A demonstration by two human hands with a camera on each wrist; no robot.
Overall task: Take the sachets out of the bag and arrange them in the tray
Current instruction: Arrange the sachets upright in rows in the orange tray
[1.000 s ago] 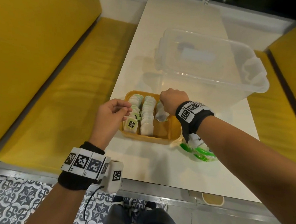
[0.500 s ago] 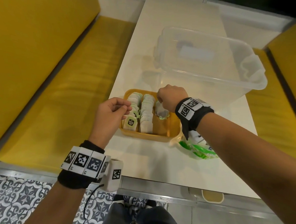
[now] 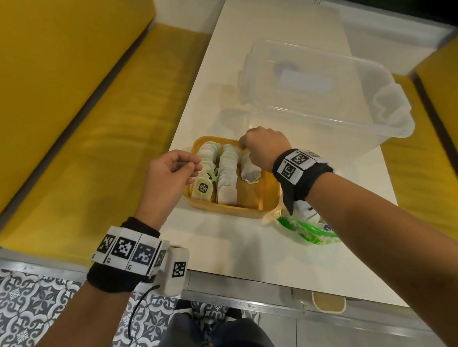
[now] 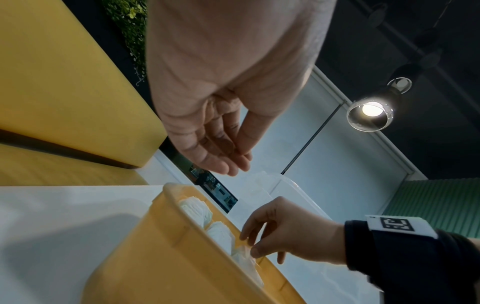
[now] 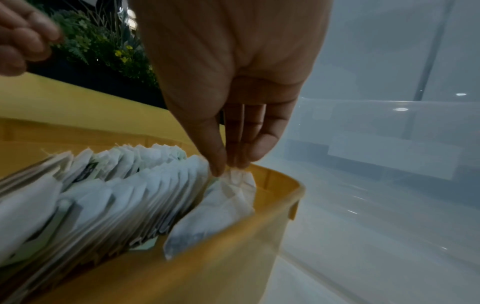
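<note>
A yellow tray (image 3: 220,211) sits on the white table and holds two packed rows of white sachets (image 3: 228,173). My right hand (image 3: 242,145) is over the tray's far right part. Its thumb and fingers pinch the top of one sachet (image 5: 223,207), which leans in the third row beside the tray wall (image 5: 207,267). My left hand (image 3: 193,169) hovers over the tray's left edge with loosely bent fingers, and I see nothing in it. The green and clear bag (image 3: 307,230) lies right of the tray, partly under my right forearm.
A large clear plastic box (image 3: 319,98) stands just beyond the tray on the table. Yellow benches (image 3: 93,113) run along both sides. The table's near edge (image 3: 243,280) is close to my body.
My right hand has shifted a little toward the tray's far end with the sachet, which now leans inside the tray. The left hand has barely moved.
</note>
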